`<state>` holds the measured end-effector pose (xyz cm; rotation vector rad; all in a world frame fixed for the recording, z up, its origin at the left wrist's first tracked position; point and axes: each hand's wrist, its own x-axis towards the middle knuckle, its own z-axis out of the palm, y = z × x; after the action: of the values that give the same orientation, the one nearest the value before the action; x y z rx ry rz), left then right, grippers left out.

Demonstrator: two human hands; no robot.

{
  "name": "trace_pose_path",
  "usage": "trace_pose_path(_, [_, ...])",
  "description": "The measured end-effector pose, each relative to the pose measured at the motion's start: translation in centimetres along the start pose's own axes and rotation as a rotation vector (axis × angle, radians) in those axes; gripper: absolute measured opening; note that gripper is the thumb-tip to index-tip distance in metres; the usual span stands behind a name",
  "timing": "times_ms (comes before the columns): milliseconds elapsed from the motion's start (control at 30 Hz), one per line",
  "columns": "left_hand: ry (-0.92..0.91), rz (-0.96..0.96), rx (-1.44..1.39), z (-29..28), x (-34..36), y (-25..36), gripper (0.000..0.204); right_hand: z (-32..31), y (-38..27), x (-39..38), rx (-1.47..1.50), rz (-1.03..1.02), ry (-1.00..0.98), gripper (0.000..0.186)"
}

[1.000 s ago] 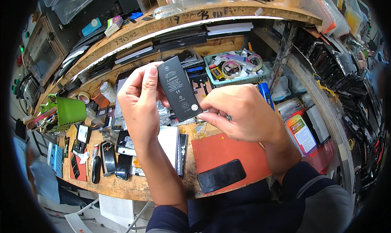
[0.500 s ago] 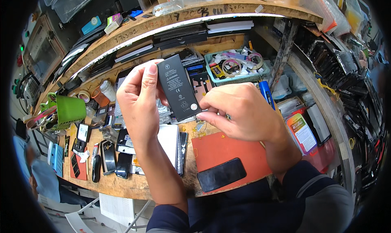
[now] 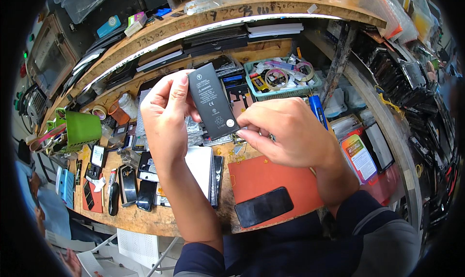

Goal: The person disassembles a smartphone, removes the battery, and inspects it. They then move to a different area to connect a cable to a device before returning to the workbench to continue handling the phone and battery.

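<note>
Between both hands point(image 3: 167, 110) point(image 3: 290, 129), the battery point(image 3: 209, 97) stays as another person's hand point(image 3: 72, 264) appears.

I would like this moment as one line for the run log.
left hand: holds black battery, upper left edge; right hand: at battery's lower right corner; black phone: on orange mat

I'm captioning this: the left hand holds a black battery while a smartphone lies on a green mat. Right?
Not green: the head view shows the smartphone lying on an orange mat. The left hand does hold the black battery.
</note>
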<state>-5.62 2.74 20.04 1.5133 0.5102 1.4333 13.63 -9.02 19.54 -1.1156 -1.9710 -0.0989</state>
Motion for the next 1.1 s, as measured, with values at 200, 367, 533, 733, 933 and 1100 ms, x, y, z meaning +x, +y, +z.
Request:
trace_pose_path(200, [-0.031, -0.018, -0.034, -0.3, 0.0, 0.0, 0.027, -0.2, -0.1, 0.0, 0.011, 0.01, 0.012, 0.013])
trace_pose_path(367, [-0.143, -0.034, 0.003, -0.3, -0.2, 0.4, 0.042, -0.2, 0.1, 0.1, 0.034, -0.01, 0.015, 0.012])
trace_pose_path(533, [-0.157, -0.048, 0.033, 0.2, -0.2, 0.5, 0.05, 0.2, 0.2, 0.3, 0.015, 0.007, 0.036, 0.014])
trace_pose_path(733, [-0.241, -0.097, -0.32, 0.5, 0.0, 0.2, 0.053, -0.1, 0.2, 0.2, 0.059, 0.04, 0.09, 0.028])
trace_pose_path(933, [-0.224, -0.053, -0.357, 0.2, -0.1, 0.5, 0.046, -0.6, 0.2, 0.5, 0.085, 0.141, 0.145, 0.045])
trace_pose_path(1100, [-0.195, -0.049, -0.311, 0.4, -0.4, 0.7, 0.046, -0.6, 0.3, 0.5, 0.014, 0.123, 0.17, 0.051])
